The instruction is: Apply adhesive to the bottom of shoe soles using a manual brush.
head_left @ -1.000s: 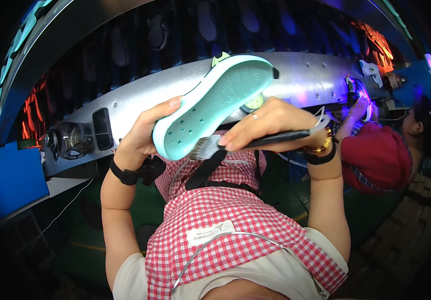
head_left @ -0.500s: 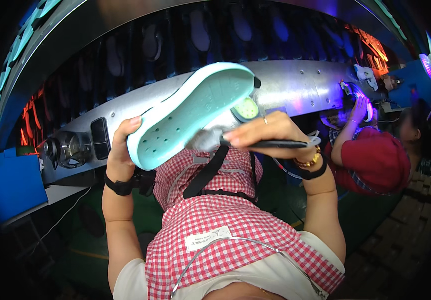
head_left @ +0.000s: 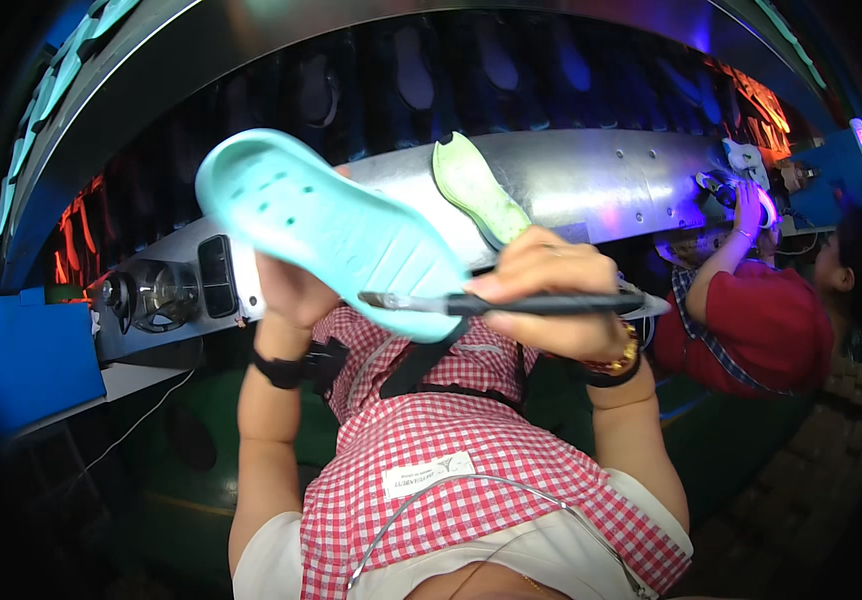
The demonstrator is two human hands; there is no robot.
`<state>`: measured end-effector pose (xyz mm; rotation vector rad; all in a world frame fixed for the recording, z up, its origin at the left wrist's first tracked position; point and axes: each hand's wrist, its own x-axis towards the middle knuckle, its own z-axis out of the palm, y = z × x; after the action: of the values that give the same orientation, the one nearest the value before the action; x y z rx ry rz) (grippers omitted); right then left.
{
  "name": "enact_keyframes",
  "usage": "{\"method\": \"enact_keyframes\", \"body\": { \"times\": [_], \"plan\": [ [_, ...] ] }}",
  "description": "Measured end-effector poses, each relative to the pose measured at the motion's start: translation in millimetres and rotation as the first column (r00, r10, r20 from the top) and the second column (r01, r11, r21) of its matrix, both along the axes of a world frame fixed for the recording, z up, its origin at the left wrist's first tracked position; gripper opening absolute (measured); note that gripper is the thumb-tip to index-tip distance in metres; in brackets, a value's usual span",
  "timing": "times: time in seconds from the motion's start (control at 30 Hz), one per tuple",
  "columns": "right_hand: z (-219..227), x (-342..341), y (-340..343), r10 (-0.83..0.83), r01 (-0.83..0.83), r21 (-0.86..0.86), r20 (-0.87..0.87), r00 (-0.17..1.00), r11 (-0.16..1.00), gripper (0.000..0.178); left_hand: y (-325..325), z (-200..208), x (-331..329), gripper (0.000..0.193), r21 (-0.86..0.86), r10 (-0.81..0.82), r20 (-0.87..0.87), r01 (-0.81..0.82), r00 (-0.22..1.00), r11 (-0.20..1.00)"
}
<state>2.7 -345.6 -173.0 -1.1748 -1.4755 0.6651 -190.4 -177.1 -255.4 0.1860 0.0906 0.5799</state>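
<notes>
Centre frame: left hand [head_left: 286, 290], mostly hidden behind the mint clog [head_left: 326, 230] it grips, and right hand [head_left: 546, 300] clamped on a black tool [head_left: 511, 303] whose tip touches the clog's edge.

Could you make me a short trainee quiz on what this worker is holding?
1. True or false: the left hand holds the clog.
2. What does the right hand hold? A) black tool B) cup C) cloth
3. Where does the green insole lie?

Key: 1 true; 2 A; 3 on the metal ledge behind the hands.
</notes>
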Motion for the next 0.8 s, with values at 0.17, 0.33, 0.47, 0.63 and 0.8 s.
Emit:
{"method": "enact_keyframes", "body": {
  "times": [0.17,0.33,0.47,0.63,0.8],
  "plan": [
    [-50,-7,31,-0.118,0.020,-0.239,-0.403,0.908,0.971,0.014,-24,-3,25,0.081,0.065,-0.047,-0.117,0.055,0.992,0.996],
    [-50,-25,43,-0.194,0.185,0.087,0.109,0.975,0.979,0.022,-31,-5,35,0.070,0.174,0.246,-0.260,-0.205,0.934,0.963],
    [-43,-29,21,-0.034,-0.028,0.155,0.386,0.922,0.987,0.023,-9,-16,24,0.071,0.228,0.364,-0.274,-0.308,0.890,0.924],
    [-6,-10,23,0.029,-0.012,-0.194,0.087,0.996,0.981,0.019,-25,-8,25,0.076,0.218,0.304,-0.160,-0.267,0.939,0.939],
    [-16,-32,28,0.190,-0.186,-0.069,0.066,0.980,0.980,0.021,-15,-4,23,0.075,0.361,0.269,-0.033,-0.239,0.963,0.901]
  ]
}}
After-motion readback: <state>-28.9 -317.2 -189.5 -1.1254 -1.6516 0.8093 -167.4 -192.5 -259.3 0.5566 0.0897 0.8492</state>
